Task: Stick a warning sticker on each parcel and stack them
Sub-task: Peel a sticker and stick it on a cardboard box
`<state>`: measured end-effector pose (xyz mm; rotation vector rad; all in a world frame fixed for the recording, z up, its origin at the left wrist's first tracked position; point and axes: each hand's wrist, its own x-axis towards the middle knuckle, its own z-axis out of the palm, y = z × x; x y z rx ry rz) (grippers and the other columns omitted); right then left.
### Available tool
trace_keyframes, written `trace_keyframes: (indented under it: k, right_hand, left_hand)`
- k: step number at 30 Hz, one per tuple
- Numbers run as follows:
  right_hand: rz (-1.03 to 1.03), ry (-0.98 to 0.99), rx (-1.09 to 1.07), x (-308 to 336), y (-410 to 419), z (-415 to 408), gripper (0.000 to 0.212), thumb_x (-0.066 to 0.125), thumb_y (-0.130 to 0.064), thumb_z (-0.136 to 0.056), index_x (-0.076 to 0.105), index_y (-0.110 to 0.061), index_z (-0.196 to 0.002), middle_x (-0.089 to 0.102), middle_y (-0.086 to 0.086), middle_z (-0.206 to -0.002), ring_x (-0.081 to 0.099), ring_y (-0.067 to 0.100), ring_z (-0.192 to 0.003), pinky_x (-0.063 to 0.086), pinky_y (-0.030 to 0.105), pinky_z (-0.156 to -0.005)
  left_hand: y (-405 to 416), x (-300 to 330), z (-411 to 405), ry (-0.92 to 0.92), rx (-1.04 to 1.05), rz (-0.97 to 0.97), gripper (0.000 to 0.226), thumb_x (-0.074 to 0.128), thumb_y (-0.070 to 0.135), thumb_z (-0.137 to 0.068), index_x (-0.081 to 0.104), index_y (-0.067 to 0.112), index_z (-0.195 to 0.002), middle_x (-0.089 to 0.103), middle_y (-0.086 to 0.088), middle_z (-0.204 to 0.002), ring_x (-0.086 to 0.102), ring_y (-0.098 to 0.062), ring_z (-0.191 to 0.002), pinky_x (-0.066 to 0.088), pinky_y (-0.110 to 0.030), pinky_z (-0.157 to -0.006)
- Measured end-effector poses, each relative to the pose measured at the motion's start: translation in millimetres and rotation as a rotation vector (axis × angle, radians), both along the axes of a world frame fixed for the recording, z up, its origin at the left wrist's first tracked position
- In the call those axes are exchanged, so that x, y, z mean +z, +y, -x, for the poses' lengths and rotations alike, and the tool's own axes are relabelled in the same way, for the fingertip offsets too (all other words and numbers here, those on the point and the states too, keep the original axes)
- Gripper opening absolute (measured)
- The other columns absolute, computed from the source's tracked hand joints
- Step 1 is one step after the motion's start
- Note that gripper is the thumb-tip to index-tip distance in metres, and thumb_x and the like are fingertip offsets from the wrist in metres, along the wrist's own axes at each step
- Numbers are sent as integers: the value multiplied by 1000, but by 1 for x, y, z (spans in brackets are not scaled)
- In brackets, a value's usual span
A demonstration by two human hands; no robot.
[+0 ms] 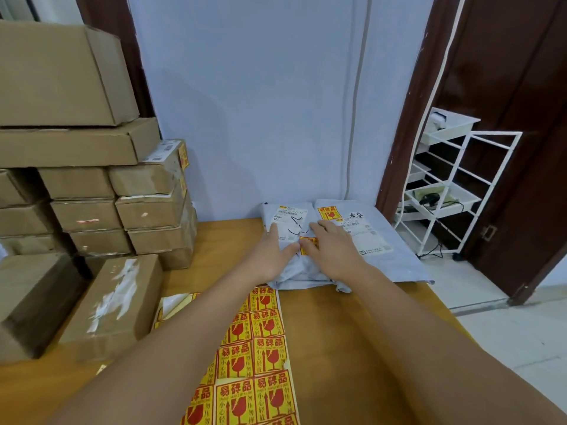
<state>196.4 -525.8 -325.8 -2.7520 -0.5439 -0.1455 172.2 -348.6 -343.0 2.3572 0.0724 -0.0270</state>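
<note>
Two bare forearms reach up from the bottom edge, crossing over the sheet of yellow-and-red warning stickers (260, 357) that lies flat on the wooden table (343, 332); the arms hide part of the sheet. At far left, a stack of brown cardboard boxes (92, 185) stands against the wall – too many and too overlapped to count exactly – with two more boxes (113, 302) lying nearer on the table.

Further right, the left hand (273, 256) lies flat, fingers straight, on a grey poly-bag parcel (294, 271) at the far side of the table. The right hand (334, 250) rests just beside it on the same parcel, its fingers pressing down on a warning sticker (308, 242) so that only part of the label shows. Both hands are spread, gripping nothing, almost touching each other at the sticker.

Beside that parcel on its right, and partly under it, lies a second grey parcel (399, 259) – this one already bears one warning sticker (329, 213) near its shipping label. Two grey parcels are visible in all.

At far right, off the table, a white wire rack (460, 191) stands in front of a dark brown door (521, 118).
</note>
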Motion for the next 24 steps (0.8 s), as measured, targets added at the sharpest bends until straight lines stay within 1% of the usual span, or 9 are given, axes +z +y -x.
trace_keyframes:
  k: [3,6,9,10,12,14,17,19,24]
  right_hand:
    - [-21,48,34,0,-2,-2,54,41,-42,-107,40,-7,-148,38,11,-154,33,32,-141,25,36,-114]
    - [-53,82,43,-1,-3,-3,53,41,-43,-107,42,-9,-147,39,9,-152,36,31,-139,29,35,-110]
    - [-26,111,39,2,-3,-1,53,40,-41,-107,39,-8,-149,35,12,-155,35,32,-140,29,37,-112]
    - [-11,128,36,7,-1,4,56,39,-41,-108,36,-6,-151,30,15,-159,31,33,-144,27,38,-115]
    - [21,139,37,17,3,16,60,38,-38,-108,27,-5,-157,17,16,-166,19,34,-152,20,42,-121]
    - [56,73,61,28,11,33,55,39,-31,-109,29,-6,-157,13,16,-167,13,33,-154,18,41,-123]
    - [-22,-71,178,53,38,73,50,44,-28,-107,38,-10,-153,26,12,-164,25,27,-151,31,37,-116]
    - [-53,-149,282,70,64,110,50,47,-29,-106,40,-12,-152,33,7,-161,32,24,-147,34,37,-113]
    - [-96,-130,481,91,139,186,40,53,-31,-102,55,-18,-139,57,3,-137,53,23,-126,47,40,-101]
  left_hand:
    - [-2,-8,-9,39,11,-33,111,29,90,-68,14,30,-161,23,-3,-168,42,-30,-142,40,-51,-112]
    - [-4,1,0,65,-9,-102,99,33,83,-86,2,30,-164,5,-4,-173,30,-31,-151,34,-50,-118]
    - [1,18,20,93,-21,-211,95,35,80,-93,7,25,-165,-7,-2,-172,25,-30,-154,30,-48,-120]
    - [3,28,32,81,-35,-262,95,34,82,-92,13,25,-164,-3,0,-173,29,-28,-152,32,-47,-118]
    - [8,49,62,11,-71,-354,91,31,86,-90,29,28,-160,20,2,-170,37,-22,-147,36,-43,-114]
    - [17,70,98,-99,-93,-455,80,32,82,-92,43,31,-153,43,2,-159,42,-21,-143,39,-41,-111]
    - [41,101,159,-219,-40,-610,76,29,80,-94,52,30,-146,53,3,-151,47,-23,-137,40,-44,-109]
    - [65,115,199,-273,11,-683,76,24,82,-93,57,32,-141,58,6,-145,50,-20,-131,42,-45,-107]
    - [144,130,279,-282,165,-719,76,23,81,-93,59,31,-137,60,5,-140,51,-20,-127,44,-45,-105]
